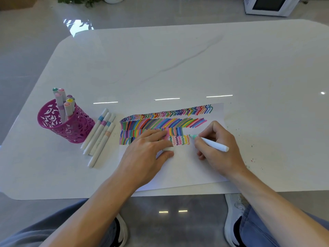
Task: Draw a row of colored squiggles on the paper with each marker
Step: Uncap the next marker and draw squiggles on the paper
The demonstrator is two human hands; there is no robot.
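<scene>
A white sheet of paper [179, 168] lies at the table's near edge, filled at the top with rows of colored strokes and a lower row of squiggles [179, 140]. My right hand [219, 148] grips a white marker [212, 144] with a light green tip touching the paper just right of the last yellow squiggle. My left hand [147, 150] rests flat on the paper over the left part of the rows and holds a white cap [168, 149] between thumb and fingers.
A magenta cut-out pen cup [71, 125] with several capped markers stands at the left. Several white markers [100, 134] lie side by side between cup and paper. The white marble table [178, 65] stretches away behind; small ink specks dot it right of the paper.
</scene>
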